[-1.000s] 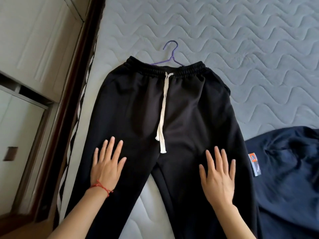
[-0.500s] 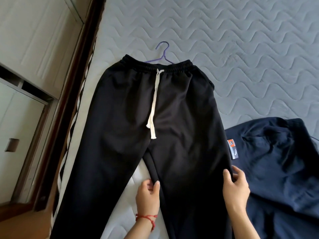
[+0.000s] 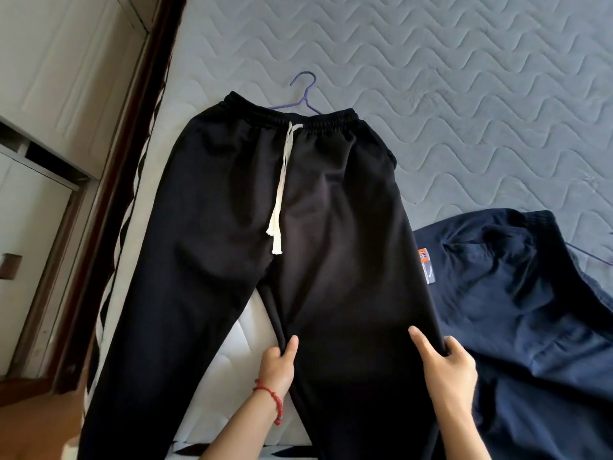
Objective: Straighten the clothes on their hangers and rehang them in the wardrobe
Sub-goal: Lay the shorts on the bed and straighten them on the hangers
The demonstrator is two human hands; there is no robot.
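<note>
Both hands now pinch 1 trouser leg, no longer pressed flat; left hand [image 3: 277, 363] grips its inner edge, right hand [image 3: 447, 366] its outer edge, lower centre; black trousers [image 3: 298, 227] lie flat mid-frame on mattress [image 3: 464, 94]; purple hanger [image 3: 303, 94] protrudes above waistband.

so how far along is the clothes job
Done: black pants lie flat on the mattress, purple hanger at the waistband. In hand: left hand and right hand pinch one leg's edges. Left: rehanging them, and the navy garment.
</note>
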